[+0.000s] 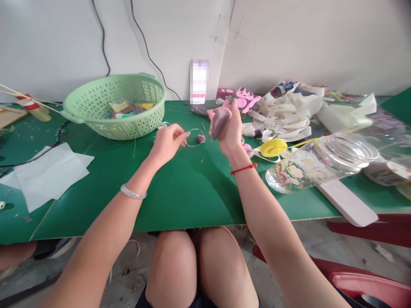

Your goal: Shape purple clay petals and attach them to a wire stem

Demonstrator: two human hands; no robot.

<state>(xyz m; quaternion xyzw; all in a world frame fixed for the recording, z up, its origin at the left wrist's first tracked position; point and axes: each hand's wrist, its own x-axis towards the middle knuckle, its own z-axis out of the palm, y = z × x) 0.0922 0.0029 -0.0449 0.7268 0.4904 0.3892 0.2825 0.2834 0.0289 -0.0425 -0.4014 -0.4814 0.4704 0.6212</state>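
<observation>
My left hand is closed in a pinch above the green table. A thin pale wire curves from its fingertips toward a small purplish lump on the tabletop. My right hand, raised to the right of that lump, is wrapped round a dull purple and pink petal-shaped piece. Its far fingers are partly hidden behind the piece. Just beyond it lie bright pink flower-like pieces.
A green plastic basket with small items stands at the back left. White paper sheets lie at the left. White strips are heaped at the right, behind a clear jar on its side. A phone leans against the wall.
</observation>
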